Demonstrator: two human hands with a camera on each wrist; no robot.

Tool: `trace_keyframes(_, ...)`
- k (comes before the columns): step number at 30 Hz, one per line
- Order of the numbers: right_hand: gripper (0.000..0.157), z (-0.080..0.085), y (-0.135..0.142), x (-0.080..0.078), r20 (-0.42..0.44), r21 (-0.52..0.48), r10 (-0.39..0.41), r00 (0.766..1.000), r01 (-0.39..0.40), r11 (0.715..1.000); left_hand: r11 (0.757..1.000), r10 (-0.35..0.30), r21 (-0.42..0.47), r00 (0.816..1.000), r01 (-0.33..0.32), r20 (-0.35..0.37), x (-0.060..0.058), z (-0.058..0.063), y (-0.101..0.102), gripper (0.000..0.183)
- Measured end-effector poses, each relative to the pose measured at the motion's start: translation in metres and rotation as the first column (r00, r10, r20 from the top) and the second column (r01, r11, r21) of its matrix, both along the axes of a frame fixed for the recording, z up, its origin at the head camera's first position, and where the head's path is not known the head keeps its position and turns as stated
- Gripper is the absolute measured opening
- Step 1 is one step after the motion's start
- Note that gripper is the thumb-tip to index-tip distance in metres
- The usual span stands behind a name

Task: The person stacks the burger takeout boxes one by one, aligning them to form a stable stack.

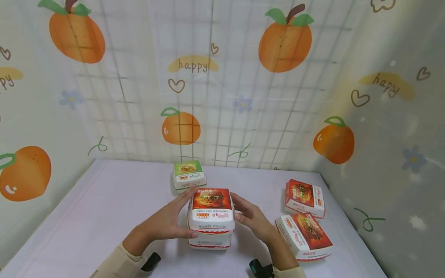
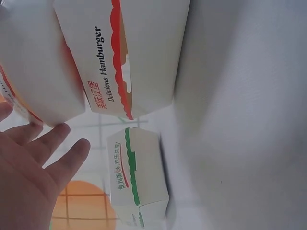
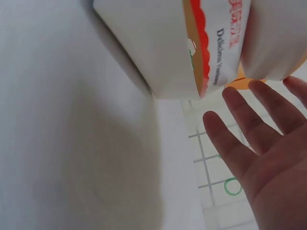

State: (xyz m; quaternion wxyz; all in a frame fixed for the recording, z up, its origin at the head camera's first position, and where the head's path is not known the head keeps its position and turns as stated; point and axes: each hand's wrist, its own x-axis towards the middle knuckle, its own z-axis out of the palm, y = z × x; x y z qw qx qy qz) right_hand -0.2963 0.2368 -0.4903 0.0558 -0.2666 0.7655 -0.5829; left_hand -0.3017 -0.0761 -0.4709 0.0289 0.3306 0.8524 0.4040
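Observation:
In the head view, a red and white burger box (image 1: 213, 212) sits on top of another burger box (image 1: 209, 242), whose lower front shows. My left hand (image 1: 166, 220) is at the stack's left side, thumb by the front corner and fingers toward the back. On the opposite side my right hand (image 1: 255, 218) has its fingertips right at the upper box's wall. Both wrist views show fairly straight, spread fingers: the left hand (image 2: 36, 163) with fingertips at the upper box (image 2: 41, 62), the right hand (image 3: 273, 143) with fingertips close under the upper box (image 3: 276, 38).
Behind the stack, slightly left, stands a green and white burger box (image 1: 189, 175). Two more red burger boxes, one farther back (image 1: 304, 198) and one nearer (image 1: 304, 236), lie at the right. A white table (image 1: 114, 200) meets a curtain (image 1: 139, 116) printed with oranges.

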Motion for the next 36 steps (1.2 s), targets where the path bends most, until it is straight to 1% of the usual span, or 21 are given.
trace_keyframes(6, 0.062, -0.0014, 0.0006, -0.0014, 0.003, -0.005, 0.005, 1.0, -0.005, 1.0, 1.0, 0.007, -0.01, 1.0, -0.007, 0.012, -0.0002, -0.0008, 0.0018, 0.114)
trace_keyframes(12, 0.063, 0.0, 0.0002, -0.0003, -0.007, 0.007, -0.012, 1.0, 0.012, 1.0, 1.0, 0.01, -0.018, 1.0, -0.009, 0.017, -0.0009, -0.0022, 0.0017, 0.114)
trace_keyframes(21, 0.062, 0.0015, 0.0007, 0.0012, 0.005, 0.021, -0.03, 1.0, 0.029, 0.999, 1.0, 0.0, -0.016, 1.0, 0.0, 0.0, -0.0015, -0.0029, 0.0006, 0.115)
trace_keyframes(26, 0.066, -0.0003, 0.0005, 0.0003, 0.011, 0.012, -0.035, 0.999, 0.035, 0.999, 1.0, 0.002, -0.024, 1.0, -0.002, -0.017, -0.0018, -0.0028, -0.0015, 0.116)
trace_keyframes(29, 0.07, -0.0018, 0.0005, -0.0007, -0.03, -0.024, -0.043, 0.999, 0.043, 0.999, 0.999, 0.0, -0.033, 1.0, -0.001, -0.026, -0.0022, -0.0033, -0.0022, 0.117)
trace_keyframes(31, 0.072, -0.0019, 0.0003, -0.0011, -0.076, -0.055, -0.055, 0.996, 0.051, 0.997, 0.999, -0.008, -0.037, 1.0, 0.007, -0.029, -0.0028, -0.0037, -0.0018, 0.117)
trace_keyframes(33, 0.073, -0.0009, -0.0007, -0.0016, -0.128, -0.083, -0.074, 0.989, 0.063, 0.995, 0.999, -0.013, -0.041, 1.0, 0.012, -0.028, -0.0031, -0.0037, -0.0013, 0.118)
trace_keyframes(36, 0.074, 0.0019, -0.0034, -0.0023, -0.181, -0.099, -0.112, 0.977, 0.095, 0.99, 0.998, -0.018, -0.059, 0.999, 0.016, -0.04, -0.0049, -0.0013, -0.0024, 0.119)
